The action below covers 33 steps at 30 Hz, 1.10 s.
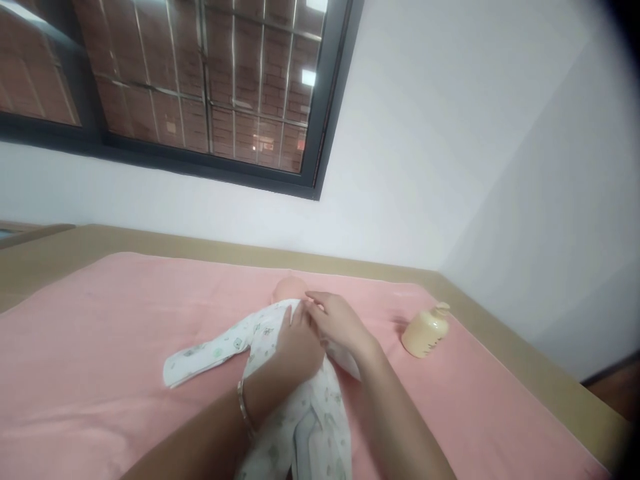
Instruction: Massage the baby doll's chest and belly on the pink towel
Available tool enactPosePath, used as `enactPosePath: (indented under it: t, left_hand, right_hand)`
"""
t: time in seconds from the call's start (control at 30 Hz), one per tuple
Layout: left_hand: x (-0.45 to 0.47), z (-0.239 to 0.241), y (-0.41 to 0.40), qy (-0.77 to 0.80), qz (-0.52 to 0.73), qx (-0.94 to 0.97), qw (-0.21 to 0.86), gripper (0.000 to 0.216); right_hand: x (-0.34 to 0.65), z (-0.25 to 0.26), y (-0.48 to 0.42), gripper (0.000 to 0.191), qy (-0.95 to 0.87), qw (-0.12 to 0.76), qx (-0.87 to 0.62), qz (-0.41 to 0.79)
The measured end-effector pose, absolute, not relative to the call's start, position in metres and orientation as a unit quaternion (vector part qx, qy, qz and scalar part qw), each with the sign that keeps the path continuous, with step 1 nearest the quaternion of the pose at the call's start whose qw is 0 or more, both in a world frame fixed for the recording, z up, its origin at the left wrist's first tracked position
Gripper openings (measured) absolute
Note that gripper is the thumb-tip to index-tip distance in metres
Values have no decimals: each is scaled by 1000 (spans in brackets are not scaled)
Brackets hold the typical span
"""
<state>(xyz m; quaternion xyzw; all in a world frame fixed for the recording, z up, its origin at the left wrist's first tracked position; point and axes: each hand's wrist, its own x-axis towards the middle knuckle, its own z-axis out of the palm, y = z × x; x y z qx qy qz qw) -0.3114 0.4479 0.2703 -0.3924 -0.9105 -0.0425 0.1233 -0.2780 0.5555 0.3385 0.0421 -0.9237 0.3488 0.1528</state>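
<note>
A baby doll lies on its back on a pink sheet [100,333], its bare head [287,288] pointing away from me. It wears a white printed sleepsuit [305,420] with one sleeve [200,357] stretched out to the left. My left hand [297,347] rests on the doll's chest, fingers pinching the cloth near the neck. My right hand [335,320] touches the same neckline from the right, fingers closed on the fabric edge. A bracelet sits on my left wrist [243,403].
A pale yellow bottle [425,331] lies tipped on the sheet to the right of the doll. The sheet covers a tan surface [550,380] set into a white wall corner. A dark-framed window [200,87] is above.
</note>
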Motion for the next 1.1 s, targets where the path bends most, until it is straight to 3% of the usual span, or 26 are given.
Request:
enactPosePath:
  t: [0.17,0.47,0.73,0.8,0.97,1.1]
  left_hand:
    - [-317,286,429,-967,-22,-239,90,60]
    - [-291,269,415,-940,-26,-317,121,67]
    - [-263,238,420,-918,-59,-378,107,96]
    - [-267,229,412,-894,-68,-416,153,89]
    - [-284,209,390,-761,-51,-508,400,48]
    - [-289,206,385,-718,-75,-526,450,35]
  right_hand:
    - [-273,333,541,33,-943,120,116,288]
    - [-301,301,538,34,-922,122,228,287]
    - [-304,295,539,38,-945,112,219,216]
    - [-301,298,535,38,-945,107,239,198]
    - [-300,299,528,34,-933,54,303,185]
    - [-303,300,525,37,-939,28,279,201]
